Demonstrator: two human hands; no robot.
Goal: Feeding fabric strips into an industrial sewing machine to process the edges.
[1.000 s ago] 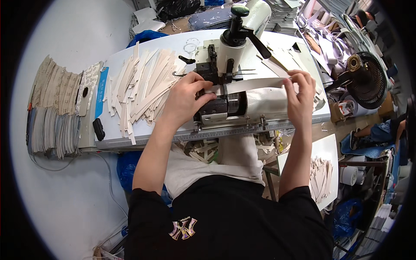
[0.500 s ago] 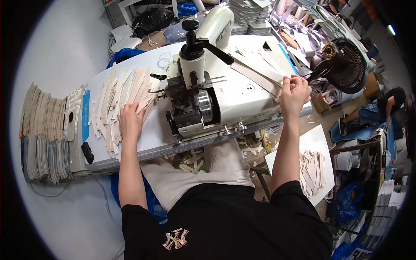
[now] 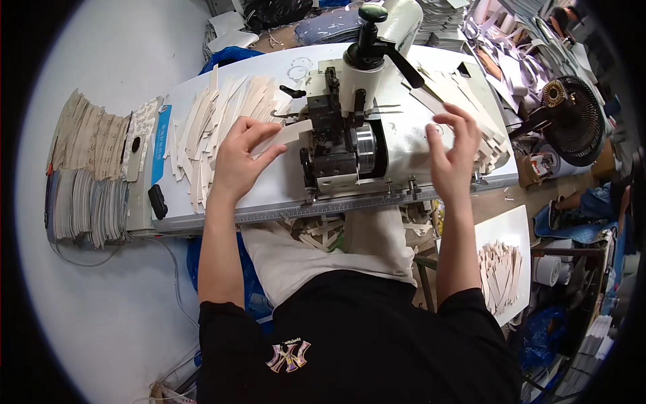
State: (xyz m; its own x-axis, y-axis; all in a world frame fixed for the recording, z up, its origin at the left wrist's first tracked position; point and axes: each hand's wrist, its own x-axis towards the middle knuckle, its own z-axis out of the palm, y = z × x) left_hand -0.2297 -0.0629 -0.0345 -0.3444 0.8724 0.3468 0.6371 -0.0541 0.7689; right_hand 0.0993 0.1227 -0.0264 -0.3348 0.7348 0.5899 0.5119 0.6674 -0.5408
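Note:
My left hand (image 3: 241, 160) pinches a short pale strip (image 3: 293, 134) between thumb and fingers. The strip's far end points at the left side of a white bench machine (image 3: 407, 151), close to its dark metal parts and shiny roller (image 3: 365, 148). Under and behind this hand spreads a loose pile of cream strips (image 3: 202, 138). Over the machine's right side my right hand (image 3: 455, 156) is open, thumb and fingers apart. Its fingertips are beside more pale strips (image 3: 464, 94) lying on the machine's top; whether they touch one I cannot tell.
Stacked sheet pieces (image 3: 91, 145) stand at the table's left end, near a small black object (image 3: 157, 201). A black lever (image 3: 404, 64) juts from the machine. At right are a black fan (image 3: 572, 121) and a white board (image 3: 518, 225) bearing strips. A person sits farther right.
The view has shifted. My left hand has come off the pile toward the machine with a strip. My right hand has moved left from the strips at the machine's right end and opened.

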